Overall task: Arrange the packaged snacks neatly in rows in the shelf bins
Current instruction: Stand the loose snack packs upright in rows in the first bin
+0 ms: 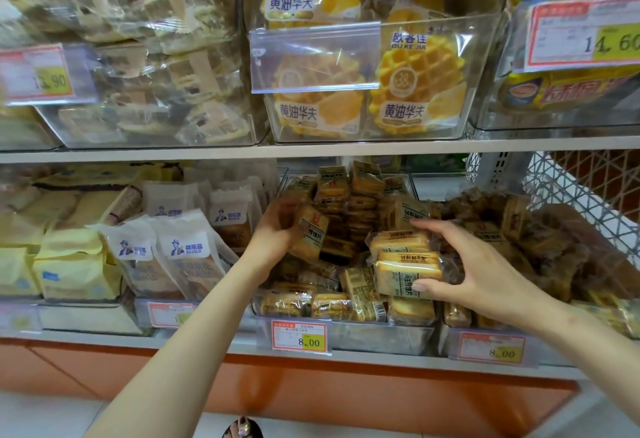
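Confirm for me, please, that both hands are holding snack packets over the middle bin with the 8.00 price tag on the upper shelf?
Not quite: that bin sits on the lower shelf, not the upper one. The head view shows the left hand and right hand holding snack packets over the middle bin with the 8.00 price tag, below the waffles.

Golden waffles show a grid pattern, toast packets are tan with dark lettering, price tags red-edged white and yellow, shelf base orange.
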Demonstrator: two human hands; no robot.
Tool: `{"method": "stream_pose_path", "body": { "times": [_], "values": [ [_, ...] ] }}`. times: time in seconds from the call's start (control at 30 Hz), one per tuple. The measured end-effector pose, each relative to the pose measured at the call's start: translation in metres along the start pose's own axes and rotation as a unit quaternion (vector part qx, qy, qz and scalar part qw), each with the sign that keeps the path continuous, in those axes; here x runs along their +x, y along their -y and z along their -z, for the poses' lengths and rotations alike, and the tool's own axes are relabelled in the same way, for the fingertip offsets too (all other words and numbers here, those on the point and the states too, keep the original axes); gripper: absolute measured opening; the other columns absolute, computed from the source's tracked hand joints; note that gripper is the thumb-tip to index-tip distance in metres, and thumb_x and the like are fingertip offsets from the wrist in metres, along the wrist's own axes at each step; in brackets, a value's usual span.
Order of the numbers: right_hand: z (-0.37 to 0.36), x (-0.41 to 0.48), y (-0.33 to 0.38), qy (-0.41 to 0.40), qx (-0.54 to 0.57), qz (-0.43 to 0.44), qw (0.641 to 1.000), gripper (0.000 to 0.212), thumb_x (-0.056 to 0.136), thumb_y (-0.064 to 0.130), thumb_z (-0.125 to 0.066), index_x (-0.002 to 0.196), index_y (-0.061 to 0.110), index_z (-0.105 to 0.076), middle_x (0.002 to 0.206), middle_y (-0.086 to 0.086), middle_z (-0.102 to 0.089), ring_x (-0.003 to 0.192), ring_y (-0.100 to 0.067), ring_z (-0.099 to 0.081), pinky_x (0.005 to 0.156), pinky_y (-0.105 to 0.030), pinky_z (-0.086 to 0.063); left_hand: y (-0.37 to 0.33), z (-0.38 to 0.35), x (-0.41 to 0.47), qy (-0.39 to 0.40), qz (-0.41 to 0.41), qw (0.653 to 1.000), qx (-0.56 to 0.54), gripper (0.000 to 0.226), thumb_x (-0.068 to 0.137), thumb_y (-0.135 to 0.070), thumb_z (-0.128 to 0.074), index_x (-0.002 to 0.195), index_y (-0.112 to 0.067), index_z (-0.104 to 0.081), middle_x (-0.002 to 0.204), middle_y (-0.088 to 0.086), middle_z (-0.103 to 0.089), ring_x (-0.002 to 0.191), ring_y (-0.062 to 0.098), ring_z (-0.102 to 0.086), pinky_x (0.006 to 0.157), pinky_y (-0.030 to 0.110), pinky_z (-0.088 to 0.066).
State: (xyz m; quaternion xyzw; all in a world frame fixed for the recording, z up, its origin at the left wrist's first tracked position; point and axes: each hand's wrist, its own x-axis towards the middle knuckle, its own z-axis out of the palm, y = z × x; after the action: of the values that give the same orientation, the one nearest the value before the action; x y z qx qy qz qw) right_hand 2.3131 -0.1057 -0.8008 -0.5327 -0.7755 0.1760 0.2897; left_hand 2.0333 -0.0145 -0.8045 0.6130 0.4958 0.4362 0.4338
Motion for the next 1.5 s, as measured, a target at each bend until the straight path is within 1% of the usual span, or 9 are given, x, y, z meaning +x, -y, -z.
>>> {"method": "stream_pose_path", "body": {
  "times": [0.17, 0.33, 0.43, 0.53, 0.67, 0.9, 1.07, 1.27, 1.5],
  "values": [
    [0.000, 0.001, 0.000, 0.004, -0.002, 0.001, 1.000, 0.074, 0.072, 0.044, -0.074, 0.129, 0.051, -0.028, 0.121, 0.027, -0.043, 0.108, 0.012, -0.045, 0.083, -0.011, -0.041, 0.004, 0.003, 0.013, 0.038, -0.042, 0.989, 0.138, 0.039, 0.092, -0.009, -0.052, 0.126, -0.023, -0.038, 0.132, 0.007, -0.046, 0.121, 0.023, -0.049, 0.096, 0.041, -0.047],
    [0.000, 0.002, -0.001, 0.008, -0.001, 0.004, 1.000, 0.074, 0.071, 0.044, -0.075, 0.129, 0.053, -0.029, 0.121, 0.029, -0.043, 0.108, 0.010, -0.047, 0.083, -0.013, -0.043, 0.010, -0.007, 0.023, 0.039, -0.039, 0.945, 0.323, 0.046, 0.094, -0.012, -0.046, 0.136, -0.026, -0.032, 0.147, 0.010, -0.023, 0.132, 0.032, -0.034, 0.101, 0.034, -0.035],
    [0.000, 0.003, -0.001, 0.011, 0.006, 0.006, 1.000, 0.073, 0.071, 0.045, -0.074, 0.127, 0.054, -0.028, 0.119, 0.032, -0.042, 0.108, 0.012, -0.047, 0.082, -0.011, -0.043, 0.005, -0.007, 0.020, 0.041, -0.050, 0.864, 0.499, 0.054, 0.088, -0.017, -0.057, 0.137, -0.023, -0.033, 0.150, 0.010, -0.015, 0.137, 0.034, -0.019, 0.107, 0.044, -0.032],
    [0.001, 0.003, -0.001, 0.013, 0.008, 0.012, 1.000, 0.072, 0.071, 0.045, -0.074, 0.125, 0.056, -0.027, 0.117, 0.037, -0.038, 0.107, 0.017, -0.044, 0.080, -0.005, -0.040, 0.000, -0.005, 0.017, 0.039, -0.102, 0.797, 0.593, 0.044, 0.089, -0.019, -0.056, 0.132, -0.019, -0.044, 0.148, 0.010, -0.019, 0.137, 0.033, -0.015, 0.108, 0.042, -0.031],
    [0.001, 0.003, -0.002, 0.015, 0.007, 0.014, 1.000, 0.072, 0.071, 0.046, -0.074, 0.124, 0.058, -0.026, 0.117, 0.038, -0.038, 0.106, 0.016, -0.045, 0.080, -0.006, -0.041, 0.008, -0.011, 0.017, 0.072, -0.208, 0.811, 0.542, 0.031, 0.090, -0.022, -0.055, 0.120, -0.015, -0.058, 0.136, 0.006, -0.045, 0.128, 0.026, -0.033, 0.103, 0.037, -0.033],
    [0.000, 0.003, -0.003, 0.013, 0.007, 0.014, 1.000, 0.070, 0.071, 0.047, -0.074, 0.121, 0.060, -0.027, 0.120, 0.034, -0.040, 0.108, 0.013, -0.047, 0.083, -0.013, -0.046, 0.023, -0.037, 0.040, 0.152, -0.084, 0.786, 0.594, 0.038, 0.089, -0.038, -0.052, 0.124, -0.022, -0.054, 0.133, 0.007, -0.051, 0.126, 0.029, -0.041, 0.105, 0.041, -0.033],
    [-0.001, 0.002, -0.005, 0.012, 0.008, 0.018, 1.000, 0.069, 0.071, 0.047, -0.073, 0.120, 0.062, -0.027, 0.120, 0.035, -0.039, 0.108, 0.013, -0.046, 0.080, -0.008, -0.043, -0.002, -0.026, 0.037, 0.086, -0.126, 0.822, 0.549, 0.036, 0.089, -0.039, -0.054, 0.118, -0.018, -0.059, 0.118, 0.006, -0.060, 0.108, 0.025, -0.056, 0.089, 0.033, -0.046],
    [0.000, 0.004, -0.002, 0.019, 0.003, 0.017, 1.000, 0.070, 0.071, 0.045, -0.074, 0.121, 0.057, -0.026, 0.114, 0.036, -0.037, 0.103, 0.014, -0.046, 0.082, -0.010, -0.043, -0.037, 0.012, 0.026, 0.020, -0.023, 0.886, 0.463, 0.036, 0.088, -0.035, -0.059, 0.122, -0.023, -0.058, 0.118, 0.001, -0.064, 0.103, 0.019, -0.061, 0.085, 0.029, -0.049],
    [0.000, 0.003, 0.000, 0.015, -0.004, 0.009, 1.000, 0.074, 0.072, 0.043, -0.075, 0.131, 0.045, -0.031, 0.119, 0.024, -0.044, 0.106, 0.007, -0.047, 0.084, -0.010, -0.041, -0.035, 0.018, 0.020, -0.006, -0.021, 0.875, 0.484, 0.034, 0.093, -0.033, -0.052, 0.123, -0.017, -0.049, 0.118, 0.009, -0.061, 0.105, 0.027, -0.057, 0.073, 0.026, -0.038]
  ]
}}
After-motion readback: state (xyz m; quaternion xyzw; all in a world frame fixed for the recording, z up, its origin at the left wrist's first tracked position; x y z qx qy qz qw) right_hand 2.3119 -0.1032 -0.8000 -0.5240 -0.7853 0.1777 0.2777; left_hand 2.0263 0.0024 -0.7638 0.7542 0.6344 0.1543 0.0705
